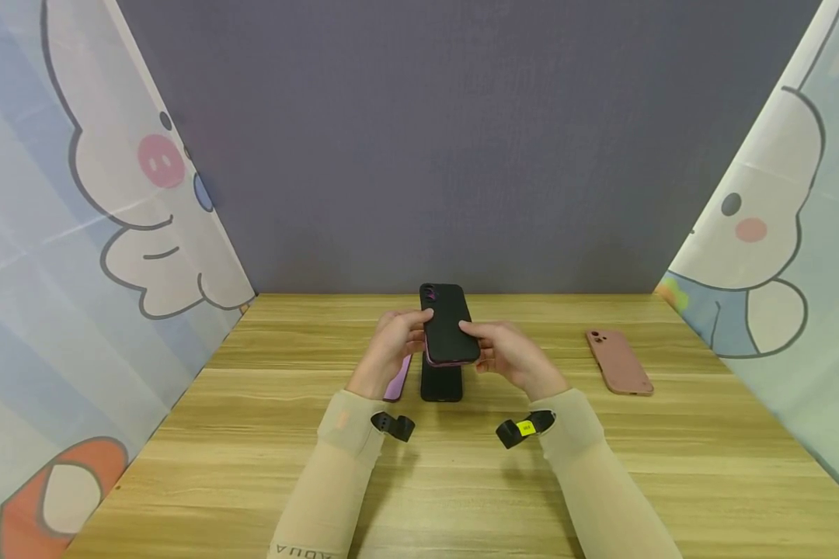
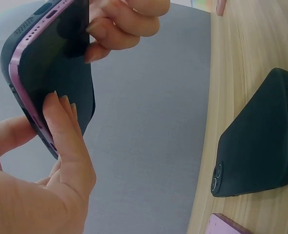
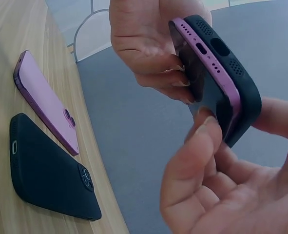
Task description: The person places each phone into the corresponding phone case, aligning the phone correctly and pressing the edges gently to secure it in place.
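Both hands hold up a pink-edged phone and a black phone case over the middle of the table. The case lies against the phone's back, and at the bottom end the pink edge with its port stands out of it. My left hand grips one long side, thumb on the case's back and fingers on the dark screen. On the opposite side my right hand pinches it the same way. Through the case's camera opening, purple shows in the head view.
Below the hands, a black-cased phone lies face down on the wooden table. Beside it, a purple phone lies back up. A pink phone lies to the right. A grey panel stands behind, with printed curtains at both sides.
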Demonstrator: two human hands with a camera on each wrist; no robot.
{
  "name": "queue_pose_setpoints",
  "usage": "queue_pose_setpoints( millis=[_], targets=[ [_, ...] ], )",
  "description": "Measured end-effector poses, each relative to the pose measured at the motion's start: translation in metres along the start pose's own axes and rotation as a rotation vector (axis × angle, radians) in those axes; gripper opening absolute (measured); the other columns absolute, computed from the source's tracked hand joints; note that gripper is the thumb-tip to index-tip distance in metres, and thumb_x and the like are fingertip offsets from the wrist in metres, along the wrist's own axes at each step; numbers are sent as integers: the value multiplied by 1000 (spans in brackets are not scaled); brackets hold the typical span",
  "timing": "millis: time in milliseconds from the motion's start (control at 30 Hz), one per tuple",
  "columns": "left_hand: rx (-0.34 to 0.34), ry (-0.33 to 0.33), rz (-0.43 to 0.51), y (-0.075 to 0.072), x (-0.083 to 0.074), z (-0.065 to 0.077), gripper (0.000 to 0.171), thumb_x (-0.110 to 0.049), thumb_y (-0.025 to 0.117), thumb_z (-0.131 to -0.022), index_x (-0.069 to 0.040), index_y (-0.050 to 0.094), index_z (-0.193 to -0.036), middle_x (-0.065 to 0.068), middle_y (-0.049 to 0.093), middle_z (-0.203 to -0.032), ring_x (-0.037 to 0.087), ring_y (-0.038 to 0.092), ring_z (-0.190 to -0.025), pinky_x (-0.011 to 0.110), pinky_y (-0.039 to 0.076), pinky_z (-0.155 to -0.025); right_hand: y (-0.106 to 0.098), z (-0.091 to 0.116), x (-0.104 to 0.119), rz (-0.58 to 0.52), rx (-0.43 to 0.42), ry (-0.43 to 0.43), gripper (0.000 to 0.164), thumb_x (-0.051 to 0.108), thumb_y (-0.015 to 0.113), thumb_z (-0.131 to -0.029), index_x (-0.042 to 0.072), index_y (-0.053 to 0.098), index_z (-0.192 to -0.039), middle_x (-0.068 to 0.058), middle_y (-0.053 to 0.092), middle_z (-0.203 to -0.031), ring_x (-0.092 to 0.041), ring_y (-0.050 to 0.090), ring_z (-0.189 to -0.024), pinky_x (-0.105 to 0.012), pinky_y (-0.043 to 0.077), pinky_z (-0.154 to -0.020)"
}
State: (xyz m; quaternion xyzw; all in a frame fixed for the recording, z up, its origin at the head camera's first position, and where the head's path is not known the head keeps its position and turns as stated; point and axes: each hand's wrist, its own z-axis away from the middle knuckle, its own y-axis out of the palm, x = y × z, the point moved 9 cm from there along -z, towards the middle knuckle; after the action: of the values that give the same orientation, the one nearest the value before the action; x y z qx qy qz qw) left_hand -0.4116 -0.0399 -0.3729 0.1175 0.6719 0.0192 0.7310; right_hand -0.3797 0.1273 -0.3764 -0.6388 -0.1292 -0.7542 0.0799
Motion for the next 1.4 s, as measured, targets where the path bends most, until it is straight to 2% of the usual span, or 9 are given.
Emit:
queue_pose_setpoints(
  millis=[367,667,900,1100,1400],
  targets=[
    [-29,14,37,-4,-2,-1,18,-15,69,-95,3,70,-99,7,68,-79,15,65,-64,26,56,-62,5,0,-4,87,55,40,32,33,61,-102,8,70,-84,-3,64,-68,-13,50,-55,-26,45,-56],
    [-52,26,80,-8,-3,-3,16,-13,69,-95,2,69,-97,8,68,-79,17,65,-64,27,56,-63,12,3,-3,133,124,46,44,36,57,-104,-3,69,-87,-1,61,-66,-12,49,-55,-25,42,-56],
    [-57,24,97,-9,-3,-4,15,-14,69,-95,2,70,-95,7,68,-79,16,66,-64,26,56,-62,13,2,-3,138,132,44,45,36,56,-105,-5,67,-91,-1,60,-67,-12,48,-56,-25,41,-56],
    [-59,20,97,-10,-2,-3,15,-13,68,-95,2,69,-95,8,68,-79,16,66,-64,26,57,-62,14,4,-2,164,141,38,43,37,55,-105,0,68,-88,-1,58,-70,-12,47,-57,-25,41,-57],
    [-54,15,101,-10,-2,-2,14,-13,68,-95,1,69,-95,8,68,-80,16,66,-64,26,56,-62,12,3,-2,169,133,27,44,36,57,-105,-5,66,-91,-1,56,-70,-12,45,-57,-25,41,-57]
  ],
)
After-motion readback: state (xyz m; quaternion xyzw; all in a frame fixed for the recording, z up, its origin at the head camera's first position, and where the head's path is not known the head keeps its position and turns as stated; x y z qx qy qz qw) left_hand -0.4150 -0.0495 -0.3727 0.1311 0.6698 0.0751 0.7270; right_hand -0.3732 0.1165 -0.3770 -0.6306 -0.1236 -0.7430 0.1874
